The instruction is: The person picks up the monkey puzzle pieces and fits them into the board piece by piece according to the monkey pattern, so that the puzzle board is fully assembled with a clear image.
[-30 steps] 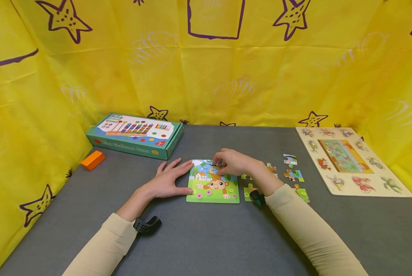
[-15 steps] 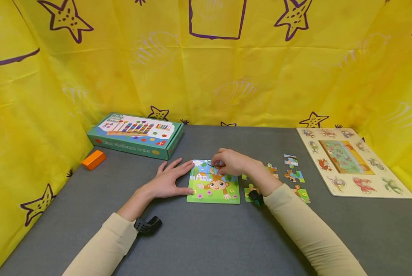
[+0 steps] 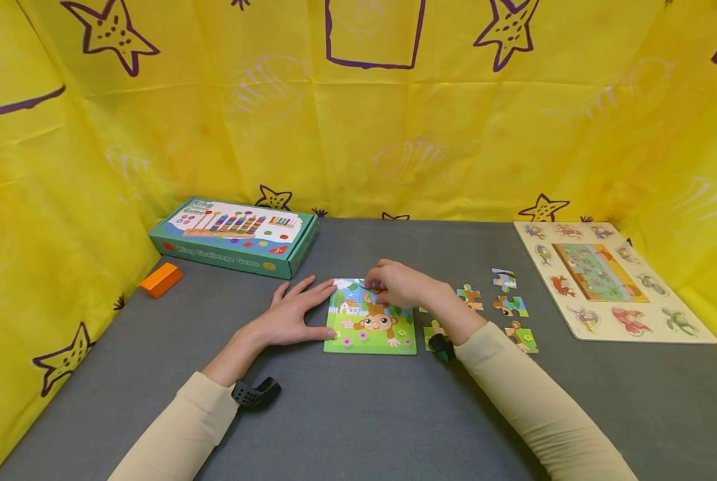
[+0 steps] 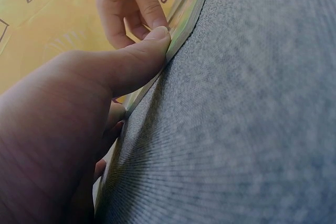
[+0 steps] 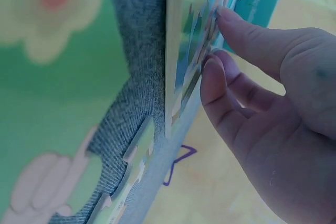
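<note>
A square jigsaw puzzle [image 3: 364, 344] with a monkey, a house and flowers lies in the middle of the table. My left hand [image 3: 289, 317] rests at its left side, fingers spread and nearly straight, thumb on the near left edge. In the left wrist view the left thumb [image 4: 136, 61] presses along the board's rim. Over the puzzle's upper right part, my right hand [image 3: 400, 284] pinches a puzzle piece against the picture. Its fingers hide most of that piece; in the right wrist view thumb and fingertips [image 5: 212, 77] meet close at the board's face.
Loose jigsaw pieces [image 3: 511, 306] lie right of the puzzle, some partly under the right forearm. A wooden sea-animal board [image 3: 583, 267] stands farther right. At the back left are a green Ring Challenge Game box [image 3: 232, 257] and an orange block [image 3: 161, 280]. Yellow cloth [image 3: 358, 133] surrounds the table.
My right hand has shifted slightly left over the puzzle's upper part, uncovering a little more of the loose pieces. The left hand keeps its place at the board.
</note>
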Tool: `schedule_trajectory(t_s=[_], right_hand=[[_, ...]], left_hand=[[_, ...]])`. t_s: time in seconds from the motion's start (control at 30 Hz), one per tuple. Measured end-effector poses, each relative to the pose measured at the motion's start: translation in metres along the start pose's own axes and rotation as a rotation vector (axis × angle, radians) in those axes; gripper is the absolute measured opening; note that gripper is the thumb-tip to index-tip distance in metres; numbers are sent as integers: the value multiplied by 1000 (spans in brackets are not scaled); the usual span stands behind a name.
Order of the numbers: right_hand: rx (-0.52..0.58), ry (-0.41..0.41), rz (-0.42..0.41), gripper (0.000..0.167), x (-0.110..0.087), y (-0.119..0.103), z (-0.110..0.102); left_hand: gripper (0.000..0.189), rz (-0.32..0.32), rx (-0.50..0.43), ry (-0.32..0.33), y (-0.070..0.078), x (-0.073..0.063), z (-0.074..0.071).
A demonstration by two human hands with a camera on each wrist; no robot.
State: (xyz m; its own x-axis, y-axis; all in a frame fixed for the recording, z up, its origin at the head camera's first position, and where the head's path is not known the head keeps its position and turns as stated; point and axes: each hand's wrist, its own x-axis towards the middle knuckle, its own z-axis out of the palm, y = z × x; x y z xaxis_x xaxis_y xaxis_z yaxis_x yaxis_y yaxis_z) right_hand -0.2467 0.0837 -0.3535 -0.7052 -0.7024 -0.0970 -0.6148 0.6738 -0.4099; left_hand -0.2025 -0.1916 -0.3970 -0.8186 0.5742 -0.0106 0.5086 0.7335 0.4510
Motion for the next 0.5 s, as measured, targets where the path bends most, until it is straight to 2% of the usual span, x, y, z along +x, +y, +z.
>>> schedule_trajectory(t_s=[0.13,0.27,0.5], right_hand=[[7,1,-7,26,0,0,0],[69,4,-24,28,-4,5,-1],[170,62,-50,36,-21,17,-11]], left_hand=[[93,0,-3,-2,0,0,0],[92,4,-7,2,-1,0,1],[92,14,-8,17,-1,0,1]])
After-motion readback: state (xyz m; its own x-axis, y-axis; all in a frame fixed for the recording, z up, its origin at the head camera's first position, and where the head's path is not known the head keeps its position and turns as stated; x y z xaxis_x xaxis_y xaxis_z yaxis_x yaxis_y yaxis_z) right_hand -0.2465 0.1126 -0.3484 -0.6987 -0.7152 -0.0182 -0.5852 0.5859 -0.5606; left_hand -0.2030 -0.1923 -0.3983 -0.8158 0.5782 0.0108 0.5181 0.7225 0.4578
